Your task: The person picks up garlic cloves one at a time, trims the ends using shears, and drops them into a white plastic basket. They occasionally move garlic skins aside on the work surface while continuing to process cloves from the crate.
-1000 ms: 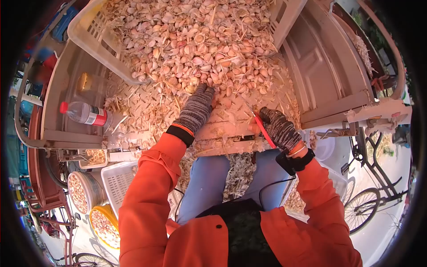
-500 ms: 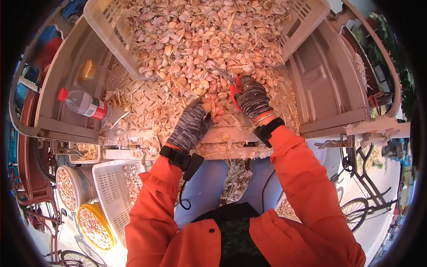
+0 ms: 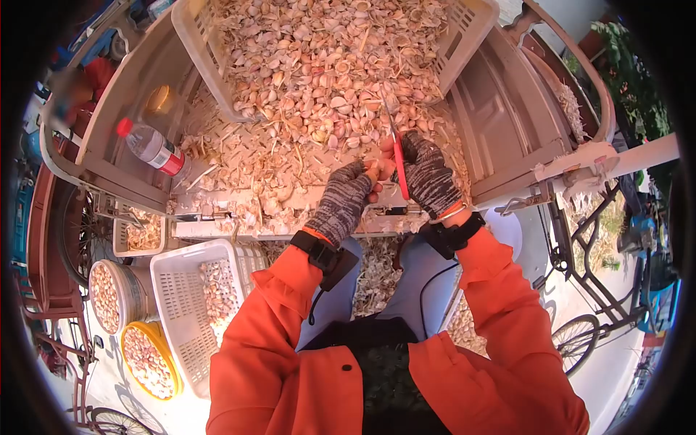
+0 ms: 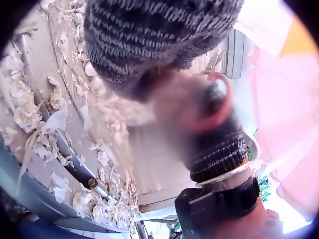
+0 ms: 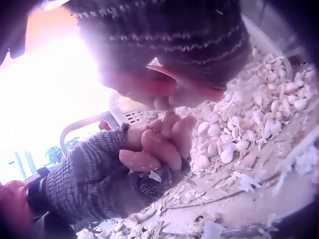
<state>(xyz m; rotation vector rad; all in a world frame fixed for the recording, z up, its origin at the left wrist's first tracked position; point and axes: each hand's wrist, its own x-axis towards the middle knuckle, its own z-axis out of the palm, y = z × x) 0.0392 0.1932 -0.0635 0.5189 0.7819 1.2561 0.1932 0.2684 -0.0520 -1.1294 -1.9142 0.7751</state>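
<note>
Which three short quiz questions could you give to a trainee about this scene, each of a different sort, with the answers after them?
1. Multiple choice. What does the person's right hand, in a grey knitted glove, hold?
a) a blue plastic brush
b) metal scissors with red handles
c) a brown wooden spoon

2. True or false. The round yellow bucket, on the person's left side, has pale garlic cloves in it.

3. Fill in the missing colour. The cap on the clear plastic bottle is ____.

Key: 1 b; 2 true; 3 red.
</note>
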